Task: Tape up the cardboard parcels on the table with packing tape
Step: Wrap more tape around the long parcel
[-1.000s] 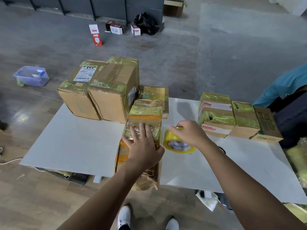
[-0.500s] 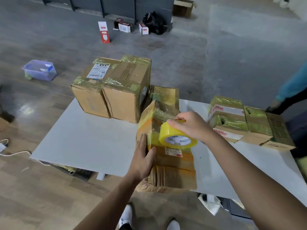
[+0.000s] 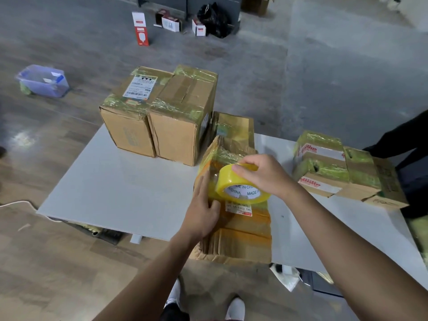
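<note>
Head view: my right hand (image 3: 266, 177) clamped the yellow tape roll (image 3: 240, 189) above the crumpled parcel (image 3: 245, 232) at the desk's (image 3: 129, 188) near edge. My left hand (image 3: 201, 212), fingers straight, braced its left side. Pulling the tape taut and pressing it flat seemed best.

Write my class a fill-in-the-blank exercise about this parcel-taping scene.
The right hand grips a roll of ____ packing tape.
Its core label reads MADE IN ____.
The left hand presses against a cardboard parcel on the table; the plastic tub sits on the ____.
Missing words: yellow; China; floor.
</note>
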Motion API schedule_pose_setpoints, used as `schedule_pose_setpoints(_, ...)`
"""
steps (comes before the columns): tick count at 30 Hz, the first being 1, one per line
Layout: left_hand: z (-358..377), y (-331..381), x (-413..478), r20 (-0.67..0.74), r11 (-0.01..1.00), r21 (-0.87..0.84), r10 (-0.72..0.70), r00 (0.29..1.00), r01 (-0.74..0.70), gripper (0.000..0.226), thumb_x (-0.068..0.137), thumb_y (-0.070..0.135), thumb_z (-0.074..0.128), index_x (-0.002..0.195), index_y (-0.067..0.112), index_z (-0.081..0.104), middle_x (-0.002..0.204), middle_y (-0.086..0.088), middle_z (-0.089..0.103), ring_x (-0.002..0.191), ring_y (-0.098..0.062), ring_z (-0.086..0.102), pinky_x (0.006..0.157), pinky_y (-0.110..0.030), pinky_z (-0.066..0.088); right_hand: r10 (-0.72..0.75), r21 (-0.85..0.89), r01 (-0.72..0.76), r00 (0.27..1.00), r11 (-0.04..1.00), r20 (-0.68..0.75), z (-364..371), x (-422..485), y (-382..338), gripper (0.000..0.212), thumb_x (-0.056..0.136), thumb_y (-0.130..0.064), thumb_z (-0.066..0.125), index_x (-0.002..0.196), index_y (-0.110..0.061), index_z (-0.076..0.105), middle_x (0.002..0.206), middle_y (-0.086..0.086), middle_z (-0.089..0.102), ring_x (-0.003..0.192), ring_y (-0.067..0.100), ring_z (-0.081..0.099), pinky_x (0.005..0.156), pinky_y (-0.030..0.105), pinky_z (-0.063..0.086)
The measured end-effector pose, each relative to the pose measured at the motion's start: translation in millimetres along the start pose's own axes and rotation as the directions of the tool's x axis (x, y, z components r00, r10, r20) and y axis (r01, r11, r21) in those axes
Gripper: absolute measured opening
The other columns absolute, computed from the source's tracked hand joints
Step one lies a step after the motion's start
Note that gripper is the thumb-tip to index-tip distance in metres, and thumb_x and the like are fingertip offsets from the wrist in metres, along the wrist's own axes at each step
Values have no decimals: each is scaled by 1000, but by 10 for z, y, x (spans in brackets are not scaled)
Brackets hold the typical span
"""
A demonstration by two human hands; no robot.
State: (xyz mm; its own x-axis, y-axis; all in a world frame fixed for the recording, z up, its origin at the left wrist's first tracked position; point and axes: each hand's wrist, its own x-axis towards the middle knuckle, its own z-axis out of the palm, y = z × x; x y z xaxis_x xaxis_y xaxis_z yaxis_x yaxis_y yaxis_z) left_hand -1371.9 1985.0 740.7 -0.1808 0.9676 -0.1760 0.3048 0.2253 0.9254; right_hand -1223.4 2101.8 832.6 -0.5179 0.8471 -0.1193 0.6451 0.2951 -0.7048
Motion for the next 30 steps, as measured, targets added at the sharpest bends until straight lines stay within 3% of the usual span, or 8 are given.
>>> schedule_pose_setpoints(3,-41,-86,73,-17,998,20,57,998,-57,69,98,14,48,155,36,17,157,11,28,141,-7,30,114,-29,31,50,107,-52,999,993,13,16,-5,76,29,92,-42,65,104,-18,73,99,-10,69,100,10,64,88,29,48)
schedule_pose_setpoints(7,-85,-230,102,-88,998,-51,31,996,-35,70,95,1,45,153,37,27,142,18,46,126,3,43,99,-10,37,65,182,-73,997,981,52,190,-41,109,50,89,-55,60,84,-6,68,71,5,55,67,15,52,67,34,39)
schedule_pose_setpoints(12,-113,-296,132,-135,990,-140,-6,991,-13,70,94,-2,47,132,56,39,123,33,55,113,20,48,94,-6,42,53,82,-53,999,995,0,313,35,-20,56,91,-52,56,67,-2,48,64,4,32,59,12,35,60,32,27)
schedule_pose_setpoints(16,-89,-318,118,-126,996,-83,12,992,-23,67,94,-4,44,148,35,35,125,29,51,113,20,45,94,-5,40,81,-134,-88,995,987,-57,56,-58,101,55,92,-44,60,58,-8,38,57,3,24,53,13,25,55,33,20)
schedule_pose_setpoints(18,-78,-300,130,-76,1000,15,26,997,-25,66,98,3,41,155,31,23,150,12,38,135,3,36,113,-21,33,121,-173,-132,990,976,-74,-6,-85,164,60,92,-48,59,62,1,42,59,6,28,54,15,29,55,33,21)
schedule_pose_setpoints(21,-52,-250,168,20,864,500,58,998,-61,66,100,15,31,158,23,0,164,3,-13,151,-24,-10,122,-49,8,118,-204,-133,990,970,-81,21,-67,177,62,92,-51,57,68,5,48,58,7,32,54,17,34,55,33,23)
schedule_pose_setpoints(26,9,-315,135,131,718,660,179,975,-220,72,95,55,13,155,25,-13,160,9,-17,148,-12,-21,122,-39,-6,129,-94,-131,991,987,-24,-25,-84,310,56,92,-54,56,74,-1,60,61,1,43,58,11,43,60,31,32)
schedule_pose_setpoints(30,28,-372,145,141,638,742,150,979,-205,77,89,63,4,152,24,-15,160,7,-15,147,-13,-20,123,-41,1,178,92,-175,984,980,-28,16,-137,430,52,86,-63,59,100,-15,74,89,-5,70,88,5,62,78,26,44)
